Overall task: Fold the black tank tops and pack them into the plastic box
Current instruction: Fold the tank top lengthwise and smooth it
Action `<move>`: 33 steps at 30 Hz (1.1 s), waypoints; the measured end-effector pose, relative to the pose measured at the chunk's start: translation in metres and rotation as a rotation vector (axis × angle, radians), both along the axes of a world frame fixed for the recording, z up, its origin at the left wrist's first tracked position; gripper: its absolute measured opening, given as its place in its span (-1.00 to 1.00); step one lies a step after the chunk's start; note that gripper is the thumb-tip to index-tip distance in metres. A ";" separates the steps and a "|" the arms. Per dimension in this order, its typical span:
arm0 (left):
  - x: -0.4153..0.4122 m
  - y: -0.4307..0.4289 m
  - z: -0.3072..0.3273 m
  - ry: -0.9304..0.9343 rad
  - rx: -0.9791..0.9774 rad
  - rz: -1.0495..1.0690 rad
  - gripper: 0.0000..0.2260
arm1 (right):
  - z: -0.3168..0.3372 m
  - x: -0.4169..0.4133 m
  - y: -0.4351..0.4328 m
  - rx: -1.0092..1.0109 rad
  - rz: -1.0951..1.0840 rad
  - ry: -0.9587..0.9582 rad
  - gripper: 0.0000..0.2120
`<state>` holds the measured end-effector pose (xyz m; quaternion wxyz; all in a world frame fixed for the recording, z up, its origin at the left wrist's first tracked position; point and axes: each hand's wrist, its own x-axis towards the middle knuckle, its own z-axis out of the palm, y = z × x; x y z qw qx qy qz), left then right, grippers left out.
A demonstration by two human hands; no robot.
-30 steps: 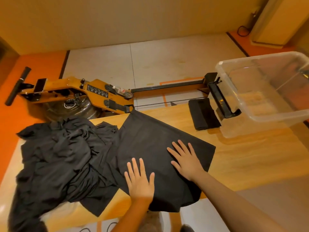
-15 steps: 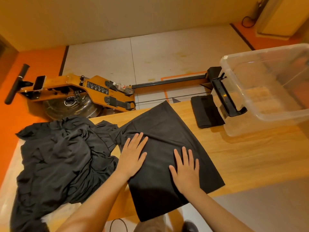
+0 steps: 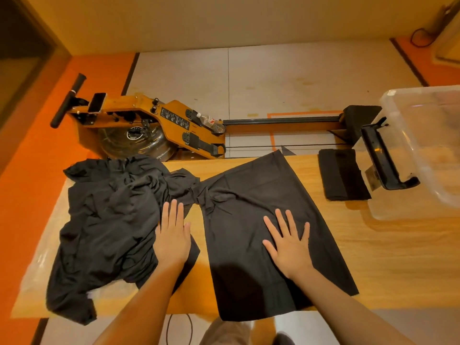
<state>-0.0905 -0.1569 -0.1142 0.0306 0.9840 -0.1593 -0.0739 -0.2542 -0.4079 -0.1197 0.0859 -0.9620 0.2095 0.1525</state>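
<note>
Black tank top (image 3: 249, 195) lies spread flat on the wooden counter (image 3: 385, 257), directly under the right grip (image 3: 290, 245); that grip is wide, fingers straight and fanned apart, palm pressed on the cloth's near half and clasping nothing; the cloth runs away from the fingertips to the counter's far edge and back past the wrist, where its near end hangs over the near edge. Left grip (image 3: 173, 237) lies flat too, fingers straight and close together, resting on the right edge of the crumpled pile of tank tops (image 3: 109, 215); it clasps nothing; the pile sprawls away to the left of that grip, and just beyond its fingertips the spread top's bunched corner meets the pile; a strip of bare counter shows between the two grips. A clear plastic sheet (image 3: 42, 257) lies under the pile's left side. Folded tank top (image 3: 343, 174) sits well beyond and to the right of the right grip, near the far edge; the clear plastic box (image 3: 428, 158) stands further right again, just beside the folded piece; whether they touch I cannot tell. On the floor beyond both grips stands an orange rowing machine (image 3: 149, 115); its black label bears white writing too small to read; a bottle (image 3: 210, 122) lying on it has a label with a red mark, likewise unreadable.
</note>
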 end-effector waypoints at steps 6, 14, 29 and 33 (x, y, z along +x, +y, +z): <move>0.001 0.021 0.003 -0.047 -0.018 0.123 -0.45 | -0.003 0.003 0.018 0.038 -0.112 -0.014 -0.41; -0.026 -0.031 0.007 -0.080 -0.006 -0.123 -0.41 | 0.005 0.009 0.030 -0.006 -0.188 -0.098 -0.23; -0.004 -0.064 -0.025 0.029 -0.006 -0.355 -0.39 | -0.004 0.003 -0.024 -0.046 -0.089 -0.091 -0.41; 0.007 -0.051 -0.021 0.022 -0.036 -0.332 -0.34 | -0.005 0.022 -0.013 -0.029 -0.062 -0.124 -0.41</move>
